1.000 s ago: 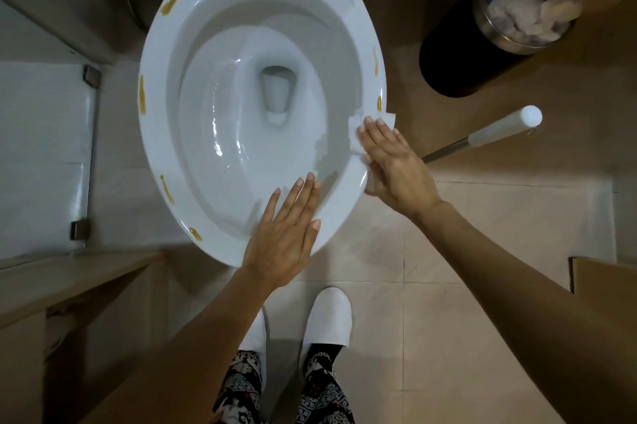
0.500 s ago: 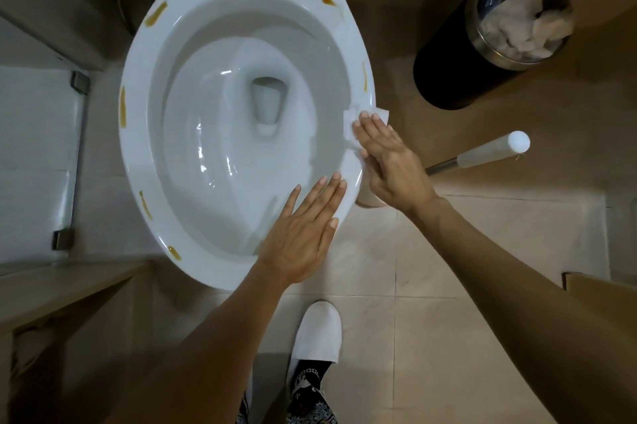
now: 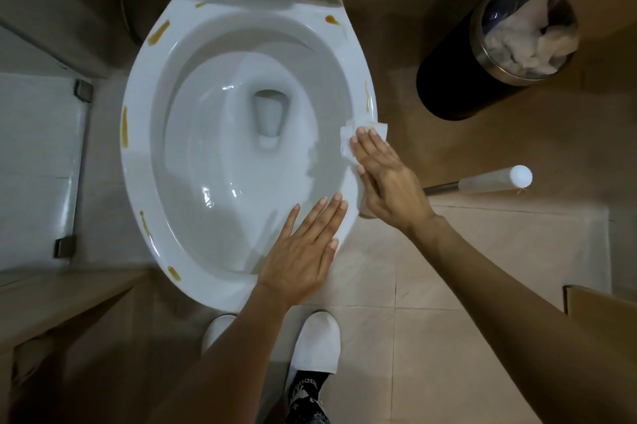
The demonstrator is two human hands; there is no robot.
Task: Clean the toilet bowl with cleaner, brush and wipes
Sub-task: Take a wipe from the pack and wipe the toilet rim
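Head view | my right hand [image 3: 386, 179] lay flat, pressing thin white paper wipe [image 3: 348, 141] onto glossy white toilet rim [image 3: 138, 161] | left hand [image 3: 303, 251] spread flat | wipe likely limp, tearable; pinch an edge.

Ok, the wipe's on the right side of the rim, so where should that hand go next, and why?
Probably slide the right hand and the wipe under it farther along the rim, toward the hinge. A yellow-brown streak lies just beyond the wipe, and another smear sits near the hinge.
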